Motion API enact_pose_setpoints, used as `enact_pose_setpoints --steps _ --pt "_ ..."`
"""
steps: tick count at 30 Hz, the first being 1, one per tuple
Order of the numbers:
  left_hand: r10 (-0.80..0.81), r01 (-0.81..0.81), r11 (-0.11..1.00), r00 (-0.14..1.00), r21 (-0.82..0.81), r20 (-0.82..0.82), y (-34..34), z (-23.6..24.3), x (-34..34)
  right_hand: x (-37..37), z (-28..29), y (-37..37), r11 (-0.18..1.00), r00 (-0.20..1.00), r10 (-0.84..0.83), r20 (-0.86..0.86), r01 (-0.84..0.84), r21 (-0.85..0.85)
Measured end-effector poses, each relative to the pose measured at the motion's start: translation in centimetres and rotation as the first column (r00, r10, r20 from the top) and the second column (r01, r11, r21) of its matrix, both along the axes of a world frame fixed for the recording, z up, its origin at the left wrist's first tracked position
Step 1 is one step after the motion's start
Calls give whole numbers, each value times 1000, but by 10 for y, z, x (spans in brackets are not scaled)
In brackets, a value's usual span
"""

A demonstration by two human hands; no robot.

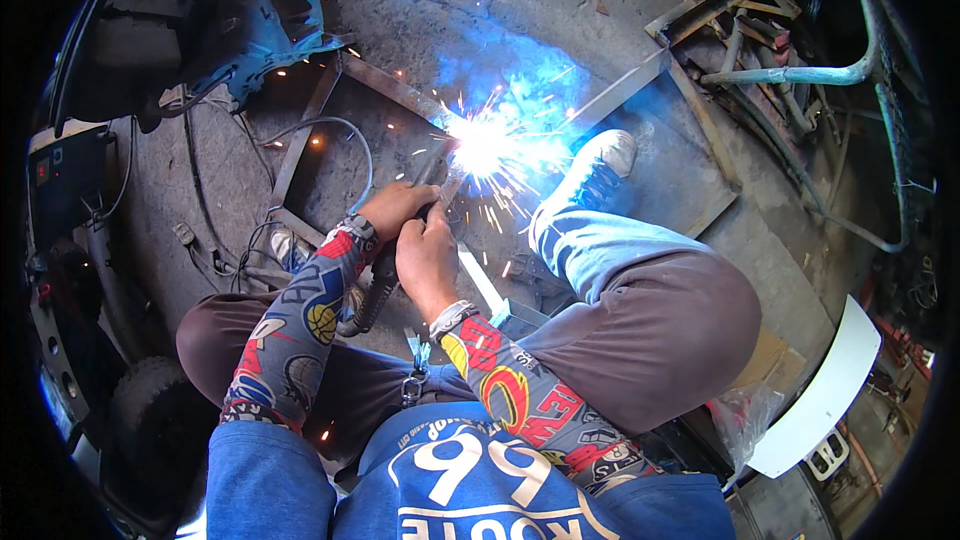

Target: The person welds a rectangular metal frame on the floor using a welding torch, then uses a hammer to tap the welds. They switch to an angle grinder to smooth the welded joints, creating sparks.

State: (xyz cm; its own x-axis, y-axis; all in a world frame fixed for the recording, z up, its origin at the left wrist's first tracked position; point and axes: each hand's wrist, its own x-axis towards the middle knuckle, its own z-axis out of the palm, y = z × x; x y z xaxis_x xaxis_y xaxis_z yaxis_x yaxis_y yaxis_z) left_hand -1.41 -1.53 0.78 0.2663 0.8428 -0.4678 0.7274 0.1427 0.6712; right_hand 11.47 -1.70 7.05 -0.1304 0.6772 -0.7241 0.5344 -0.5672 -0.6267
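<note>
I'm looking down at a rough grey concrete floor [420, 0]. Flat on it lies a rusty angle-iron frame [300, 135]; a grey cable [345, 125] loops across it, and scrap steel bars [720, 20] pile up top right.

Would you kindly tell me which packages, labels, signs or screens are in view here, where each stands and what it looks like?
Welding machine: far left edge, dark boxy case, small red lit display on its front.
Plastic bag: lower right, beside the bent knee, clear and crumpled.
Cardboard piece: lower right on the floor, flat, brown.
</note>
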Motion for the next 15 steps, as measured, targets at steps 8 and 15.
enact_pose_setpoints --steps 8,15 --pt "61 -58 993 998 -98 29 -1 0 -1 -2 -7 -4 1000 1000 -7 6 7 25" --pt "83 -77 994 994 -83 73 -2 -5 -3 -2 -8 -5 1000 1000 7 -7 -7 0"
